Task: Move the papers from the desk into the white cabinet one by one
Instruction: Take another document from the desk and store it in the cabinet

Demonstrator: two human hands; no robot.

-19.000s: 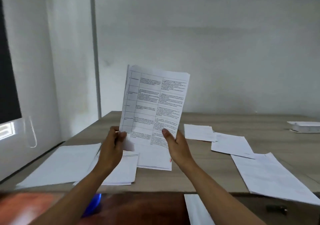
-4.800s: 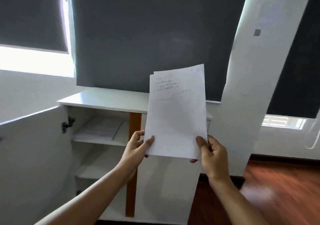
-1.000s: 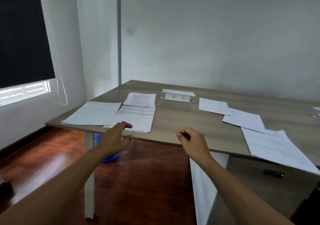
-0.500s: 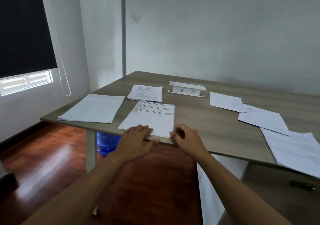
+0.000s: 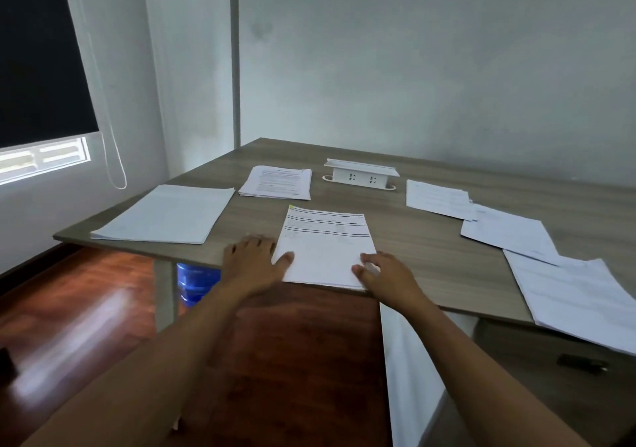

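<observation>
1. We had both hands on the printed white paper stack [image 5: 325, 247] that lay at the near edge of the grey wood-grain desk [image 5: 430, 257].
2. Our left hand [image 5: 253, 262] lay flat with fingers spread, palm on the desk and thumb resting on the stack's near left corner.
3. Our right hand [image 5: 382, 272] rested on the near right corner with its fingers loosely bent; we could not tell whether it already pinched the edge or only touched it.
4. We judged the step in hand to be the pick-up of this stack, which was still flat on the desk.
5. Much was left, as we read it: a plain white stack [image 5: 168, 214] at the near left corner, a printed stack [image 5: 277, 182] farther back, a sheet [image 5: 437, 198] at the far right, another sheet [image 5: 509, 233] overlapping it nearer to us, and a large spread of sheets [image 5: 581, 298] hanging over the near right edge.
6. The white cabinet was not in view, so we could not say how many papers it already held.
7. A white raised socket box [image 5: 361, 174] stood on the desk beyond the papers, and a blue water bottle [image 5: 196, 283] stood on the red-brown wooden floor [image 5: 86, 309] below.
</observation>
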